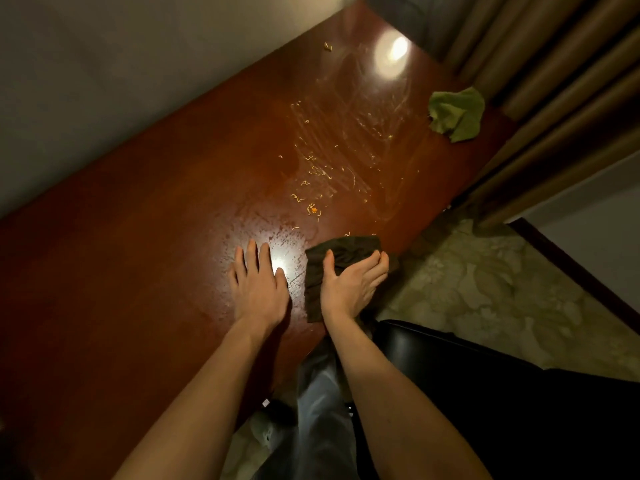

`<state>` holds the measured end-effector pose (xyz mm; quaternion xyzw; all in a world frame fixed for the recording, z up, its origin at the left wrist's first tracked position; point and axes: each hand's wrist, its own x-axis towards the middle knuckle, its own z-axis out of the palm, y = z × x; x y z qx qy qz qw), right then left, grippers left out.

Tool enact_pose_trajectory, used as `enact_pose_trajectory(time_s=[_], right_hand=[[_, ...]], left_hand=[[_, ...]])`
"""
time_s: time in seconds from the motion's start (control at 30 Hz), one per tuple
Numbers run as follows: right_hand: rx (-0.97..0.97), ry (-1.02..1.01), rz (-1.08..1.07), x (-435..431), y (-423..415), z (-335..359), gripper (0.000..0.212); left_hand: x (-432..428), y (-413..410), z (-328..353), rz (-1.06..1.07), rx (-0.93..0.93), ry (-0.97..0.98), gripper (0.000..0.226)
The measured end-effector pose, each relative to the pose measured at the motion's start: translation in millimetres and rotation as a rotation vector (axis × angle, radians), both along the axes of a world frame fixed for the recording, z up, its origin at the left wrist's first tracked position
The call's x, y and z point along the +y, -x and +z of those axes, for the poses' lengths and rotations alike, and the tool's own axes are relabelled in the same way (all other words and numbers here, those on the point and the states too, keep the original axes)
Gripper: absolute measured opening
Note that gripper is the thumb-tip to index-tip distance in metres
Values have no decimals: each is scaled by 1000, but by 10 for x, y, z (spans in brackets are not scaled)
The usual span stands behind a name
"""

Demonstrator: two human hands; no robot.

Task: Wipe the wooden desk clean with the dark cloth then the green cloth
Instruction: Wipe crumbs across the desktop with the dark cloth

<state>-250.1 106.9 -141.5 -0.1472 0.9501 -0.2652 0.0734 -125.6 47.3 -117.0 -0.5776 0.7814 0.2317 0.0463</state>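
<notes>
Two cloths in view, one in use. Dark cloth [343, 252] lies on the desk [156, 202] at its near-right edge, partly hanging over. Right hand [353, 282] sits on top of it, thumb spread, fingers bent down over the cloth's far side: a pressing hold. Left hand [258, 282] lies at 9 o'clock of the cloth, flat on bare wood, fingers straight, holding nothing.

From the hands, crumbs [311, 178] scatter toward 12 o'clock: many small yellowish bits, one orange. Beyond them, pale smears [363, 116] run up toward the lamp glare. Wood around the left hand looks wet or filmy.

Green cloth [457, 114] sits crumpled between 1 and 2 o'clock, at the desk's right edge near the curtain [554, 81], well apart from both hands, untouched.

Judgement: early in the dark-cloth pass. Streaks suggest some wiping, but debris and film are not cleared. Left to do: gather the crumbs, work through the smeared patch, then the whole green-cloth pass. Roughly a quarter along, no more.
</notes>
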Motion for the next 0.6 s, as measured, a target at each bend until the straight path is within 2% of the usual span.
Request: enact_pose_trajectory(time_s=[0.1,0.27,0.33,0.5,0.6], right_hand=[[-65,-164,32,-78,48,-5,106],[-37,-252,48,-229,228,-20,105],[16,-305,176,-276,329,-51,103],[130,-332,703,-498,729,-122,94],[151,-301,782,-621,845,-139,81]], left_hand=[[-20,123,-2,60,25,-7,64],[-119,200,-35,132,97,8,65],[-182,166,-25,115,112,26,64],[-362,22,3,-33,67,91,63],[-415,-30,24,-97,29,85,64]])
